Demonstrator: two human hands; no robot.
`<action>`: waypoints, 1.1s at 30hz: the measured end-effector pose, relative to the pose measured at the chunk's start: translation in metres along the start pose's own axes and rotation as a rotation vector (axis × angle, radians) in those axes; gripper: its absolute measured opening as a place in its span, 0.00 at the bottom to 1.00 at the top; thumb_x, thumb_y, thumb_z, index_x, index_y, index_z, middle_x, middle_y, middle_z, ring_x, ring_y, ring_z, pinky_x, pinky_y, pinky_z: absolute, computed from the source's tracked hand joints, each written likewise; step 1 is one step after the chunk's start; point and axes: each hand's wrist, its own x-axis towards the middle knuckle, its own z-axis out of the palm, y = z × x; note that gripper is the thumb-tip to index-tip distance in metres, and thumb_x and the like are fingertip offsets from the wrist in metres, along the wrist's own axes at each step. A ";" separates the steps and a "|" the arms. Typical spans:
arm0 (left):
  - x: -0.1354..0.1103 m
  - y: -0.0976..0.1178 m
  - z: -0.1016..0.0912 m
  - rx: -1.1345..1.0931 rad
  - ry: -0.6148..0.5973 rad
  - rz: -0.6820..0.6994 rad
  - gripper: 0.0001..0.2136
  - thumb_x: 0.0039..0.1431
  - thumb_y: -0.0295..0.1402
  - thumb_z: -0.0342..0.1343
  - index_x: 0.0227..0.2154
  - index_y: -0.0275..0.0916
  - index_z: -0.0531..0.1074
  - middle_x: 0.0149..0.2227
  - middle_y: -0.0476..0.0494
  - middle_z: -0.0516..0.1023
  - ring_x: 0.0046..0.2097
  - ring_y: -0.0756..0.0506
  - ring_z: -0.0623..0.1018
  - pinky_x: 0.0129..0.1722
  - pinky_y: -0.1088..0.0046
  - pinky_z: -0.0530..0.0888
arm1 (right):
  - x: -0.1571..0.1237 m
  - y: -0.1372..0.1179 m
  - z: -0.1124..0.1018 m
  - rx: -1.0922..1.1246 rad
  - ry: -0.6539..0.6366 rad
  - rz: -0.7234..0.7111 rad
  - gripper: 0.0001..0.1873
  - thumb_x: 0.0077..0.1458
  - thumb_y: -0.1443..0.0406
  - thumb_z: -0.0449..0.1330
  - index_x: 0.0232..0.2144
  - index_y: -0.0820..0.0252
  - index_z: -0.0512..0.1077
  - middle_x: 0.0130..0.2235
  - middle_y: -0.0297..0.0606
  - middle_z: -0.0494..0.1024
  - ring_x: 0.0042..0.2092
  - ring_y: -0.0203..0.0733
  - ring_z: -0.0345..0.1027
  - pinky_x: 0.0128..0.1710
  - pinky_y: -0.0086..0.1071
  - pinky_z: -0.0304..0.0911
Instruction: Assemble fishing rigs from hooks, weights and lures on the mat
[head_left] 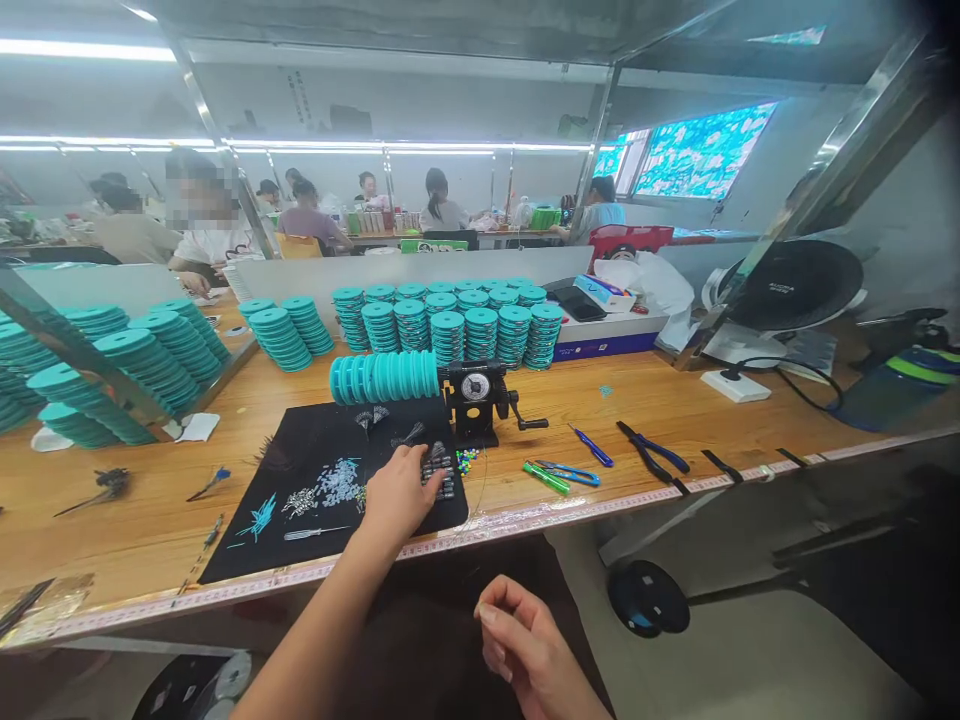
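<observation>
My left hand (401, 492) reaches over a black mat (255, 540), fingers bent and thumb apart, beside a row of small dark pieces (442, 478). Its fingertips are at these pieces, and I see nothing held. My right hand (529, 648) is in front of the table edge, thumb and forefinger pinched together; whatever is between them is too small to make out. Behind the mat stands a black hand-crank winder (474, 395) carrying a row of teal spools (384, 378). Pale bits (337, 483), silvery bits (301, 502) and teal sticks (260, 517) lie on the mat.
Stacked teal spools (448, 338) stand at the back, with more stacks (142, 360) at left. A screwdriver (315, 533) lies on the mat. Right are a green marker (546, 477), scissors (574, 474), a blue pen (592, 447) and pliers (651, 452). People sit beyond the partition.
</observation>
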 end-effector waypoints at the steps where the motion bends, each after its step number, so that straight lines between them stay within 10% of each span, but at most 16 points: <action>1: 0.005 -0.003 -0.001 0.008 -0.003 0.013 0.18 0.59 0.42 0.56 0.49 0.37 0.72 0.47 0.35 0.78 0.46 0.37 0.78 0.43 0.64 0.72 | 0.001 0.001 -0.002 0.000 0.001 0.001 0.18 0.47 0.54 0.68 0.25 0.60 0.66 0.20 0.25 0.58 0.22 0.31 0.45 0.24 0.30 0.40; 6: 0.039 -0.027 -0.014 0.103 0.044 -0.058 0.15 0.68 0.38 0.45 0.47 0.35 0.72 0.44 0.37 0.78 0.47 0.41 0.78 0.48 0.62 0.72 | 0.006 0.009 -0.011 0.013 0.011 0.007 0.19 0.47 0.53 0.68 0.25 0.60 0.66 0.19 0.24 0.58 0.22 0.30 0.44 0.23 0.29 0.40; 17: 0.078 -0.020 0.011 0.138 0.054 0.030 0.10 0.62 0.34 0.57 0.44 0.36 0.73 0.49 0.41 0.75 0.50 0.40 0.75 0.51 0.52 0.71 | 0.006 0.024 -0.015 -0.010 -0.066 0.006 0.21 0.49 0.50 0.67 0.26 0.59 0.65 0.15 0.21 0.58 0.17 0.28 0.44 0.17 0.25 0.42; 23: 0.035 -0.006 -0.017 -0.149 0.120 0.229 0.07 0.63 0.26 0.50 0.38 0.41 0.73 0.51 0.41 0.76 0.57 0.40 0.71 0.58 0.61 0.65 | 0.007 0.023 -0.015 -0.080 -0.048 -0.072 0.20 0.53 0.49 0.63 0.28 0.59 0.65 0.13 0.21 0.59 0.15 0.29 0.46 0.17 0.25 0.47; 27: -0.025 0.003 -0.033 -0.387 0.139 0.164 0.06 0.66 0.35 0.49 0.43 0.41 0.67 0.41 0.42 0.81 0.43 0.43 0.81 0.42 0.66 0.77 | 0.002 0.008 -0.012 -0.155 0.017 -0.154 0.19 0.54 0.51 0.63 0.28 0.61 0.67 0.21 0.27 0.63 0.24 0.32 0.53 0.24 0.26 0.51; 33: -0.117 0.011 -0.017 -1.321 -0.377 -0.349 0.14 0.55 0.41 0.63 0.37 0.36 0.72 0.29 0.45 0.80 0.32 0.48 0.78 0.30 0.77 0.74 | -0.004 -0.012 -0.008 -0.343 0.068 -0.203 0.14 0.58 0.56 0.61 0.31 0.61 0.69 0.23 0.26 0.58 0.24 0.31 0.45 0.24 0.28 0.43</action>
